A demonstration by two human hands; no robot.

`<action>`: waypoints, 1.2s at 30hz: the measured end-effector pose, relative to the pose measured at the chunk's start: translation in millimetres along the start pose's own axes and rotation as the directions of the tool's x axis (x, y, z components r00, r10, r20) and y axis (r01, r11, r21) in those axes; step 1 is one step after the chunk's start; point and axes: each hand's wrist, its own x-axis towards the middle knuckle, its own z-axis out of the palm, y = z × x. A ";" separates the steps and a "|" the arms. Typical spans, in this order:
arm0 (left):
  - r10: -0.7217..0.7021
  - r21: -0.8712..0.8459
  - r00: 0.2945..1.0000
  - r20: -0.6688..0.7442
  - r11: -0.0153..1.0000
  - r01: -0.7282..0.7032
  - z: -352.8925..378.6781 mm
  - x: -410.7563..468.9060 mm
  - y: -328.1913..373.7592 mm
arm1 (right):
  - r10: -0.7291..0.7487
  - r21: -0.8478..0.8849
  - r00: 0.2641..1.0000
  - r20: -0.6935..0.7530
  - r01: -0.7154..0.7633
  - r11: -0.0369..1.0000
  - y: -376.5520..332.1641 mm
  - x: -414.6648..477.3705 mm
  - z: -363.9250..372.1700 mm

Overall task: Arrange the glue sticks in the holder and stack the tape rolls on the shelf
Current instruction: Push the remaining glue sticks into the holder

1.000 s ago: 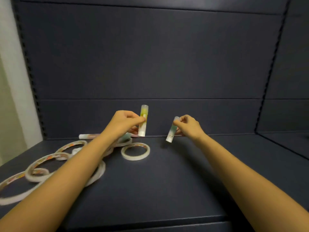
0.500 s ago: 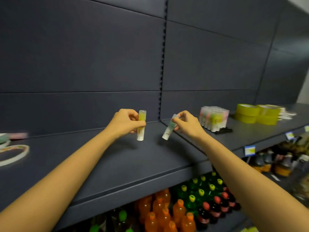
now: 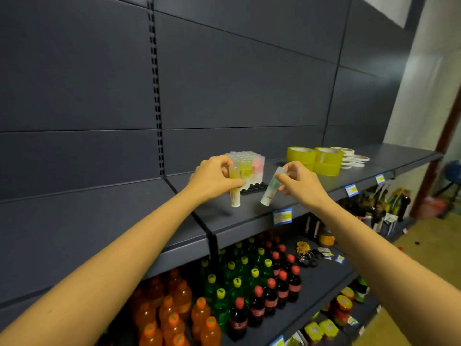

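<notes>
My left hand [image 3: 215, 178] pinches a yellow-capped glue stick [image 3: 235, 193], held upright just above the dark shelf [image 3: 249, 216]. My right hand [image 3: 296, 179] grips a green-labelled glue stick [image 3: 270, 189], tilted with its cap up and to the right. Right behind both hands stands a black holder [image 3: 252, 189] packed with several upright glue sticks [image 3: 249, 162]; its front row of sockets shows empty. Farther right on the shelf sit stacked yellow tape rolls [image 3: 324, 162] and a pile of flat white tape rolls [image 3: 349, 157].
Blue price tags [image 3: 282, 217] hang on the shelf's front edge. The shelf below holds several orange, green and dark red drink bottles [image 3: 249, 283]. A vertical slotted upright [image 3: 157, 96] divides the back panels. Floor and a blue chair [image 3: 452, 174] lie at far right.
My view has swung right along the shelf, away from the loose tape rolls. Both hands carried their glue sticks over to the holder, which now sits just behind them.
</notes>
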 end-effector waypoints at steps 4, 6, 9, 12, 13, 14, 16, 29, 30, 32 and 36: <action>0.000 0.138 1.000 0.002 0.990 0.000 22.0 26.7 15.1 | -0.001 -0.027 1.000 -0.022 0.000 1.000 17.9 11.6 -15.4; 0.006 0.171 1.000 -0.008 0.985 -0.005 31.7 40.4 17.6 | -0.008 -0.027 1.000 -0.018 0.008 1.000 26.5 21.1 -19.9; 0.003 0.224 0.999 -0.032 0.975 0.004 46.6 60.1 15.9 | -0.023 -0.010 0.999 -0.028 0.023 1.000 37.7 39.7 -23.7; 0.004 0.300 0.999 -0.043 0.954 0.009 58.8 80.5 10.3 | -0.038 0.041 0.999 -0.005 0.038 0.998 46.5 59.5 -25.0; 0.016 0.326 0.999 -0.051 0.945 0.002 61.6 87.0 8.8 | -0.052 0.036 0.999 0.010 0.052 0.998 50.0 66.8 -24.8; 0.029 0.348 0.998 -0.063 0.938 -0.005 64.1 92.7 7.1 | -0.070 0.023 0.997 0.027 0.069 0.997 53.0 73.7 -24.8; 0.049 0.385 0.995 -0.083 0.923 -0.013 68.7 101.7 4.5 | -0.099 0.012 0.993 0.056 0.099 0.995 59.8 87.4 -24.2; 0.098 0.668 0.986 -0.138 0.744 0.020 89.8 118.5 4.0 | -0.250 0.133 0.946 0.204 0.227 0.965 89.6 149.3 0.1; 0.102 0.683 0.984 -0.146 0.730 0.025 91.9 118.7 5.2 | -0.267 0.127 0.940 0.212 0.244 0.961 92.2 151.8 1.6; 0.106 0.712 0.981 -0.163 0.701 0.042 96.5 118.6 8.1 | -0.300 0.122 0.924 0.236 0.278 0.953 96.8 157.8 3.8; 0.085 0.756 0.980 -0.180 0.650 0.082 103.4 117.5 15.6 | -0.358 0.161 0.888 0.287 0.324 0.932 100.8 171.1 7.3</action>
